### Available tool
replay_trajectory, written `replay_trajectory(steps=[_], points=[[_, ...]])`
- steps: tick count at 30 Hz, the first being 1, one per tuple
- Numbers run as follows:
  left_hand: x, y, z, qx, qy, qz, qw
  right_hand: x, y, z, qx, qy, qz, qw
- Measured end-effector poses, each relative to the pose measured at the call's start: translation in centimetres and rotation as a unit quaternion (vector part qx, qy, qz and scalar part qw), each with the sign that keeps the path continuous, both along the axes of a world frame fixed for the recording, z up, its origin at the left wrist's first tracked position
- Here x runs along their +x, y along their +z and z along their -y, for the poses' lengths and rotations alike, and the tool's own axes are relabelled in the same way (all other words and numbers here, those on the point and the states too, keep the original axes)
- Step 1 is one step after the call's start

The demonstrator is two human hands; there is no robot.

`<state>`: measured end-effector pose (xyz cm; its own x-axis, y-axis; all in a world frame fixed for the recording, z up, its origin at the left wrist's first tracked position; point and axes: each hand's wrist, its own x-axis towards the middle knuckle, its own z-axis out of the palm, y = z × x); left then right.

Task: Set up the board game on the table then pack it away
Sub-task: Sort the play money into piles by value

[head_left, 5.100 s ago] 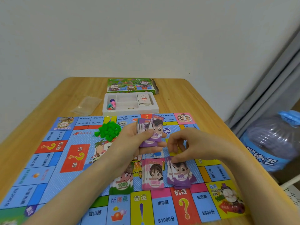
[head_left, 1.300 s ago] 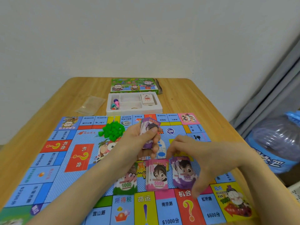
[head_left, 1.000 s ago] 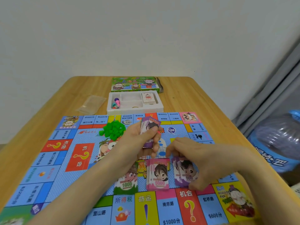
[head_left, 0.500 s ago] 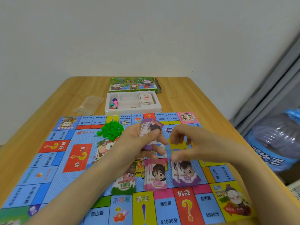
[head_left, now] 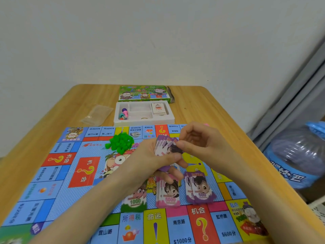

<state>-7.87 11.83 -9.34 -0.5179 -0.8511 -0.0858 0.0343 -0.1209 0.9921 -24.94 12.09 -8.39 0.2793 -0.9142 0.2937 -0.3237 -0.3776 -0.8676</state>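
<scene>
Notes of purple paper play money [head_left: 166,147] stand fanned in our left hand [head_left: 149,161], whose thumb and curled fingers grip them above the middle of the colourful printed game board [head_left: 52,173]. Our right hand [head_left: 200,143] meets them from the right, thumb and forefinger pinching the front note's top edge. Just below our hands three piles lie side by side on the board: a green pile marked 1000 [head_left: 135,199], a pink pile marked 5000 [head_left: 168,194] and a purple pile marked 500 [head_left: 200,191]. A heap of small green plastic pieces [head_left: 120,142] sits left of our left hand. Beyond the board's far edge we see a white plastic tray [head_left: 144,121] holding coloured pawns [head_left: 124,112] and a deck of cards [head_left: 158,108], then the green printed box [head_left: 144,93], with a clear plastic bag [head_left: 97,114] left of the tray, all on the wooden table [head_left: 202,106].
</scene>
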Motion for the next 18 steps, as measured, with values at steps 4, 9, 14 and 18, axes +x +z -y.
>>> replay_trajectory(steps=[4, 9, 14, 18], points=[[-0.09, -0.15, 0.02, -0.006, -0.008, 0.012, 1.000, -0.11, -0.01, -0.03, -0.022, -0.001, -0.014, 1.000], [-0.19, -0.28, 0.12, -0.012, -0.004, 0.005, 1.000, -0.28, 0.12, 0.07, -0.041, -0.009, -0.001, 0.999], [-0.37, -0.30, 0.16, -0.009, 0.012, -0.004, 1.000, -0.43, 0.17, 0.25, -0.042, -0.031, 0.027, 0.998], [-0.48, -0.36, 0.10, 0.003, 0.018, -0.014, 1.000, -0.37, 0.27, 0.26, -0.040, -0.050, 0.023, 0.998]])
